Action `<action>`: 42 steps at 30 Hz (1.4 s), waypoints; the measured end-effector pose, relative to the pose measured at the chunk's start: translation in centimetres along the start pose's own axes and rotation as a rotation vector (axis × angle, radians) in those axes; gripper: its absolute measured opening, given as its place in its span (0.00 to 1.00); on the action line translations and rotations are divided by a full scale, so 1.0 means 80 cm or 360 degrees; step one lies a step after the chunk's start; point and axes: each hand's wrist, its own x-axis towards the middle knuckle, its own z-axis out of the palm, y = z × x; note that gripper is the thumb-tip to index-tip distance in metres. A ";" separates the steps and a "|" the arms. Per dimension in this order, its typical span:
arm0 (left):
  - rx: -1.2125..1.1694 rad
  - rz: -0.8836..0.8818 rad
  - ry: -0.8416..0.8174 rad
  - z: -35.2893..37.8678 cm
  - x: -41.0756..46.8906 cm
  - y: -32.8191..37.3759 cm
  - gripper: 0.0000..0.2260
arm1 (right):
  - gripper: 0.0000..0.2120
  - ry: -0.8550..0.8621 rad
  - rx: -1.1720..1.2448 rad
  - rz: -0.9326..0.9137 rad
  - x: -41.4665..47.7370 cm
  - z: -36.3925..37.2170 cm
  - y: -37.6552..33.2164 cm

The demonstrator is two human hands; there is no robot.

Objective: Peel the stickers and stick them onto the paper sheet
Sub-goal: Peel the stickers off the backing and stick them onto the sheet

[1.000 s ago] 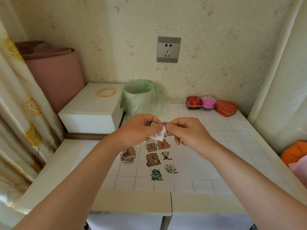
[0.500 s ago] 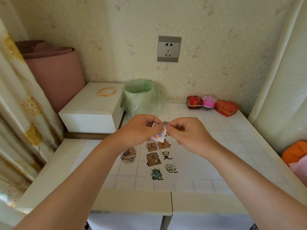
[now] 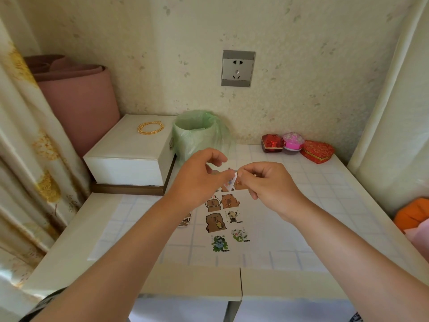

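Located the sticker (image 3: 232,181) in mid-air between both hands, above the far end of the paper sheet (image 3: 274,219) and not touching it. Noted a white edge and a small colour print. Too small to tell the design, or whether face and backing have parted.

Recorded right hand (image 3: 271,183): thumb and forefinger pressed tight on the sticker's top corner, other fingers curled under the palm. Recorded left hand (image 3: 197,180): fingers curled, thumb and a finger pinching the sticker's lower left side, forefinger arched above. Exact contact partly hidden.

Counted six placed stickers (image 3: 215,222) flat on the sheet below the hands, in two columns, with more partly hidden behind the fingers. Found a pile of loose stickers (image 3: 185,220) just beside the left wrist.

Further out, against the wall: green-bagged bin (image 3: 199,133), white box (image 3: 130,159) with a gold bangle (image 3: 151,127) on top, and trinket boxes (image 3: 316,151).

Judged step: peeling, with placement not yet begun. Judged progress: several stickers done, a pile still to go.

Next move calls for pulling the two pinches apart slowly to avoid a tear, keeping the adhesive side off the fingertips, then lowering onto a bare patch, probably right of the columns, and pressing flat.
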 end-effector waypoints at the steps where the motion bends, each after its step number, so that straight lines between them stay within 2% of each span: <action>1: 0.0018 0.0033 0.0038 0.001 -0.001 0.000 0.07 | 0.10 0.0014 -0.0004 0.0002 0.000 0.000 0.000; 5: -0.0143 0.0010 -0.0067 0.004 0.000 0.000 0.01 | 0.10 0.0036 0.0050 0.0019 -0.001 0.003 -0.002; 9: -0.0238 -0.0023 -0.0194 0.005 0.001 -0.002 0.07 | 0.08 0.0034 0.0203 0.0082 0.001 0.002 -0.001; 11: -0.0265 -0.0037 -0.0221 0.004 0.001 -0.002 0.07 | 0.08 0.0032 0.0219 0.0097 0.001 0.002 0.000; 15: -0.0238 -0.0046 -0.0186 0.002 0.003 -0.001 0.05 | 0.07 0.0020 0.0197 0.0117 0.002 0.001 0.000; 25: -0.0189 -0.0018 -0.0136 0.002 0.002 0.000 0.06 | 0.10 0.0014 0.0009 0.0066 -0.001 0.000 -0.003; 30: -0.0053 0.0062 0.0066 0.006 0.001 -0.002 0.05 | 0.10 0.0065 0.0001 0.0050 -0.001 -0.001 -0.003; 32: -0.0164 -0.0026 -0.0030 0.006 0.000 0.001 0.03 | 0.09 0.0092 0.0005 0.0044 0.000 0.000 -0.003; 35: -0.0320 -0.0189 -0.0148 0.007 -0.004 0.007 0.06 | 0.09 0.0119 -0.0009 0.0016 0.001 0.002 -0.005; 42: -0.0465 -0.0301 -0.0126 -0.005 -0.001 0.011 0.03 | 0.10 0.0151 -0.0127 -0.0104 0.007 0.014 -0.015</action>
